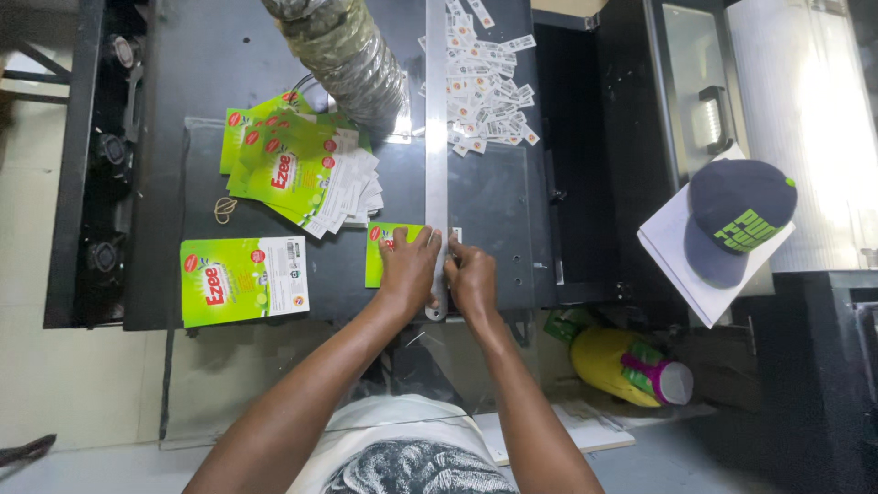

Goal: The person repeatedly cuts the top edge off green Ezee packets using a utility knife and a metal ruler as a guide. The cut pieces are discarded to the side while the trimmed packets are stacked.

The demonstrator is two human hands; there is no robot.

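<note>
Hands meet at the near end of a long steel ruler (436,137) that runs from near to far across the dark worktable (183,73). The left hand (408,265) lies flat, fingers spread and closed on nothing, pressing down a green and white printed label sheet (382,249) whose right edge is tucked against or under the ruler. The right hand (472,277) rests just right of the ruler with its fingers curled at the ruler's edge; whether it holds a small blade or pinches a cut strip cannot be told from this view. The sheet looks thin, light and glossy, so it will probably slide easily on the smooth tabletop and curl if lifted by one corner. Flat palm pressure close to the ruler seems the surest hold, and for lifting, a pinch at the edge. The ruler appears stiff and fairly heavy, best steadied by pressing down on its near end. To the left lie a single similar sheet (244,279), a fanned pile of the same sheets (302,165) and a rubber band (224,210). Far right of the ruler are scattered small white cut strips (485,91). A dark cap (736,215) rests on white paper at right, and a yellow bottle (631,366) lies below the table's near edge.
</note>
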